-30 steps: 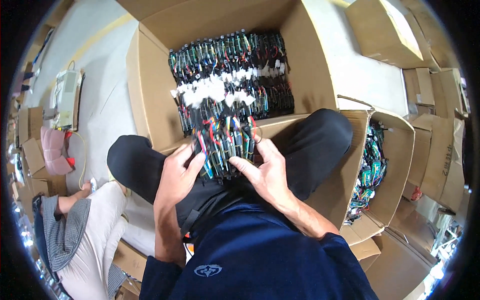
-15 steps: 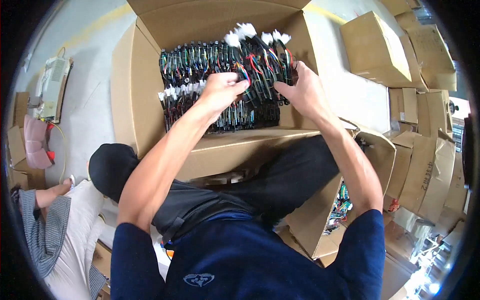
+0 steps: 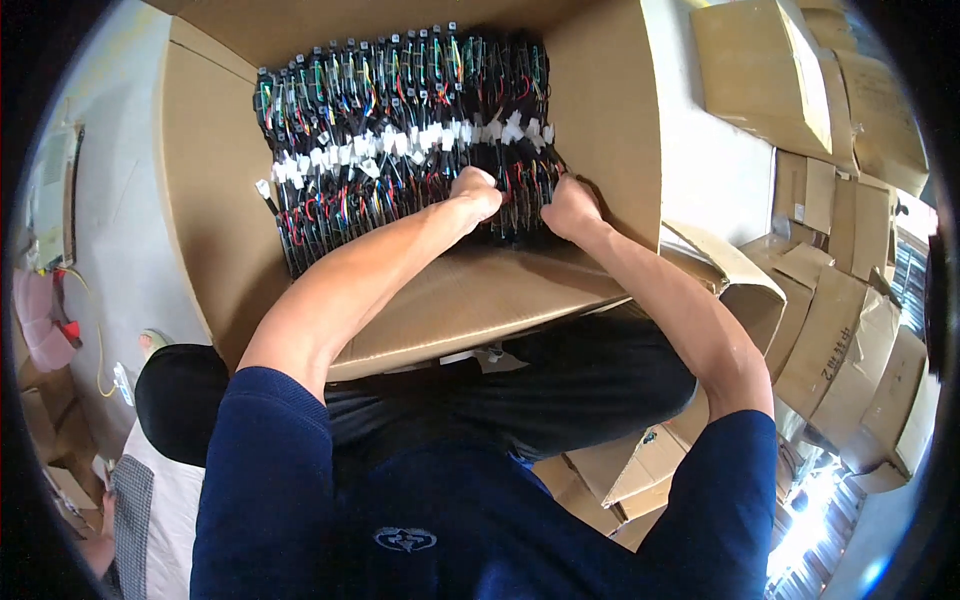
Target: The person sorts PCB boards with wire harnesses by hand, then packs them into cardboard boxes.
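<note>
So half a second back you had that bundle of wire harnesses up in the air over the far side of the cardboard box (image 3: 600,120), white plugs sticking up. Now it's down: both your fists are pressed into the wire harnesses (image 3: 400,150) at the near right corner of the box, right by the front flap. Your left hand (image 3: 474,192) is curled shut, knuckles up, pushing into the wires; your right hand (image 3: 568,208) is closed the same way just beside it, up against the right wall. Can't tell if either one actually has wires pinched inside. Looks to me like that bundle is now seated in the near row, alongside the rest with the white connectors (image 3: 420,145) across the middle. Other boxes (image 3: 830,330) sit piled at your right.
</note>
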### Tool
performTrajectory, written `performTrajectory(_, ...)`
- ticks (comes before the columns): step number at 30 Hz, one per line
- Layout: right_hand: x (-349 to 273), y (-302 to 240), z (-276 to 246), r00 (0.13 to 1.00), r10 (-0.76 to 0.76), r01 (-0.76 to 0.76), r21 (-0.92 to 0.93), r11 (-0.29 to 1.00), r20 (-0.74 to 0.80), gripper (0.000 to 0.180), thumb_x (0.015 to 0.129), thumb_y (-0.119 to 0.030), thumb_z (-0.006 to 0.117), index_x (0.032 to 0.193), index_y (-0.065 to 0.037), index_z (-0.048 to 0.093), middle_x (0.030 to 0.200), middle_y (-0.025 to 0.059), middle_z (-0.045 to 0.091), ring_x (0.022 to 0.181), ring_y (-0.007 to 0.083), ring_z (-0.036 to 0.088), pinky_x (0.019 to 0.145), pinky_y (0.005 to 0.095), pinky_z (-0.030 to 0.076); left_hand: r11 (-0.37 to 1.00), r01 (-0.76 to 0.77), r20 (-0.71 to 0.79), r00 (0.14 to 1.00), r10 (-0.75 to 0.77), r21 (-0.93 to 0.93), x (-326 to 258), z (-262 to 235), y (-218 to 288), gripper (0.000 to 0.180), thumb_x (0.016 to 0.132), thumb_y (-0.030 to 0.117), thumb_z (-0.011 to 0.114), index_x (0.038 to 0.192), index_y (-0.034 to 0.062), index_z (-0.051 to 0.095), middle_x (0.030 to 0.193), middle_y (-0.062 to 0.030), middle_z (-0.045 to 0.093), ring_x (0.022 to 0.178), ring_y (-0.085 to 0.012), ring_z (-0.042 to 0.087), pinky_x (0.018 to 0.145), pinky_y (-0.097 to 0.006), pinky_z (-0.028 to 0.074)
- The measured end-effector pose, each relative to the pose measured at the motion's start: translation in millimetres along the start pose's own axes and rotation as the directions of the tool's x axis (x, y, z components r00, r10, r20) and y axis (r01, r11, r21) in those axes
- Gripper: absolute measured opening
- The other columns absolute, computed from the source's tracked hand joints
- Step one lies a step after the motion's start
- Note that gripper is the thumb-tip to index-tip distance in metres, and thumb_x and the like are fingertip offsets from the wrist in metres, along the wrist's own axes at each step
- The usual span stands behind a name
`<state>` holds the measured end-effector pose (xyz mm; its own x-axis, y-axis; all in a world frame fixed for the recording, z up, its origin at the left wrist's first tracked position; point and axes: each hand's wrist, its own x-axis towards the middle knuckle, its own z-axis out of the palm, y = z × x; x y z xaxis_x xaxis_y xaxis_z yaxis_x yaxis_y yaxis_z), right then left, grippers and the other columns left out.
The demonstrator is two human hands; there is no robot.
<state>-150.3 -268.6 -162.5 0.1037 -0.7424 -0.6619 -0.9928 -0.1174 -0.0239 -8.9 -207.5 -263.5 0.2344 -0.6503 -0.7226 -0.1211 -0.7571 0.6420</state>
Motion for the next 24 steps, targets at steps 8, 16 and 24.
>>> performTrajectory(8,53.3,18.9,26.0,0.982,0.123,-0.124,-0.001,0.992,0.143,0.034,0.084,-0.006,0.069,0.117,0.004,0.068,0.125,0.0265,0.067,0.119,0.0391,0.065,0.098,0.0446,0.055,0.846,-0.259,0.126,0.966,0.227,0.467,-5.0,-7.4,27.7,0.028,0.080,0.018,0.081,0.092,-0.0049,0.072,0.097,-0.0281,0.072,0.096,-0.0421,0.071,0.085,-0.048,0.058)
performTrajectory(16,45.1,-3.6,17.7,0.989,0.129,-0.105,-0.286,0.952,0.068,0.025,0.093,-0.003,0.055,0.109,0.001,0.074,0.120,0.0234,0.071,0.111,0.0381,0.070,0.095,0.0457,0.056,0.714,-0.469,0.180,0.877,0.445,0.521,-29.2,-13.7,3.5,0.027,0.092,0.023,0.073,0.100,-0.0006,0.063,0.086,-0.0235,0.071,0.082,-0.0434,0.072,0.071,-0.054,0.058)
performTrajectory(24,40.2,9.8,-7.3,0.961,-0.167,0.246,-0.408,0.879,0.221,0.028,0.091,-0.008,0.055,0.112,0.003,0.071,0.103,0.0256,0.074,0.102,0.0403,0.072,0.091,0.0468,0.057,0.212,-0.904,0.312,0.336,0.889,0.371,-14.8,-0.7,13.4,0.070,0.096,0.029,0.064,0.151,-0.0035,0.037,0.158,-0.0197,0.039,0.148,-0.0319,0.038,0.124,-0.048,0.028)
